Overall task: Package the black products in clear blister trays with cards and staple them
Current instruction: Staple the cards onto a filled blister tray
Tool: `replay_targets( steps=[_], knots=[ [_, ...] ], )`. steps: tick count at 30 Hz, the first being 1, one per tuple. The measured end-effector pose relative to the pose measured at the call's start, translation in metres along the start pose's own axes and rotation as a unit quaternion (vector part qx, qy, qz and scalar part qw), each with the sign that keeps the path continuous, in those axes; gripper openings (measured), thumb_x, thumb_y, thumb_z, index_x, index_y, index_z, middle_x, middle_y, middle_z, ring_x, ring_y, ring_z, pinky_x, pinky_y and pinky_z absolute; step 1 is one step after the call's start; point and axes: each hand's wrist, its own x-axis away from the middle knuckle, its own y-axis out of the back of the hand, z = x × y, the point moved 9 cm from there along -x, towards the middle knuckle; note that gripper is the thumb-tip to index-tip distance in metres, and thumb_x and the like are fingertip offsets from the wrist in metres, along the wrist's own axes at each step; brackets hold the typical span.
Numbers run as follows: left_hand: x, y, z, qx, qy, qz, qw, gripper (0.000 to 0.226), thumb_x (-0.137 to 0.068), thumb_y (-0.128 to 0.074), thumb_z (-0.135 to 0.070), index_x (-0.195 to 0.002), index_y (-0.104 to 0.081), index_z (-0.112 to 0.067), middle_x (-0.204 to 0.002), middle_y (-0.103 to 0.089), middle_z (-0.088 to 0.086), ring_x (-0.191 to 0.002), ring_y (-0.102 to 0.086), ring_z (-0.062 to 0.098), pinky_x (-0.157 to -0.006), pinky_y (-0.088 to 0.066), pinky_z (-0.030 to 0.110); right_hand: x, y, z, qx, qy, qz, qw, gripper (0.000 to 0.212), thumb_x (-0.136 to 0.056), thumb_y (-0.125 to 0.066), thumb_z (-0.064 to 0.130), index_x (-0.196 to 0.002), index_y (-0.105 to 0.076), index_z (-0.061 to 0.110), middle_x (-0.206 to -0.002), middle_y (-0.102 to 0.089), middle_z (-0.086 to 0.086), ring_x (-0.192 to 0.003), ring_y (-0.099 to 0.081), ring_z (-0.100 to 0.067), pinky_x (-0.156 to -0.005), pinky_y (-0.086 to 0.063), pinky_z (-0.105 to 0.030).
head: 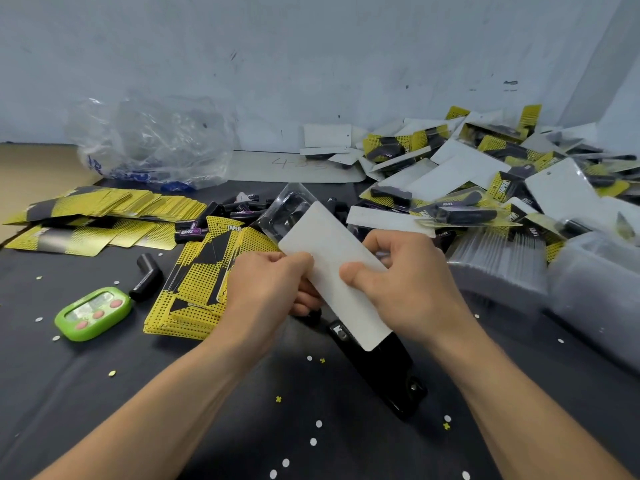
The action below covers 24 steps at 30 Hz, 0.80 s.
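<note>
White card (333,244) pinched by left hand (266,289) and right hand (408,289), above black stapler (388,372)

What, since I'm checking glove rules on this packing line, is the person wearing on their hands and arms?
Nothing is worn. The left hand and right hand are bare: no gloves, rings or tape show. The left forearm and right forearm are bare too, with no watch, bracelet or sleeve as far as the picture's lower edge.
</note>
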Motion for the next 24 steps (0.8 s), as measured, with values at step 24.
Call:
replay_targets(
  steps=[24],
  knots=[
    [0.001,0.015,-0.031,-0.106,-0.155,-0.035,0.982,0.016,-0.077,-0.057,-0.020,-0.089,-0.066,-0.026,-0.066,-0.074,-0.002,-0.051,-0.071,0.019,-0.044,-0.052,0.030,0.007,-0.032,-0.010,-0.142,-0.072,0.087,0.983,0.015,-0.071,-0.075,0.021,-0.085,-0.080,0.019,-0.077,-0.079,0.002,-0.072,-0.077,-0.020,-0.070,-0.064,-0.052]
  ],
)
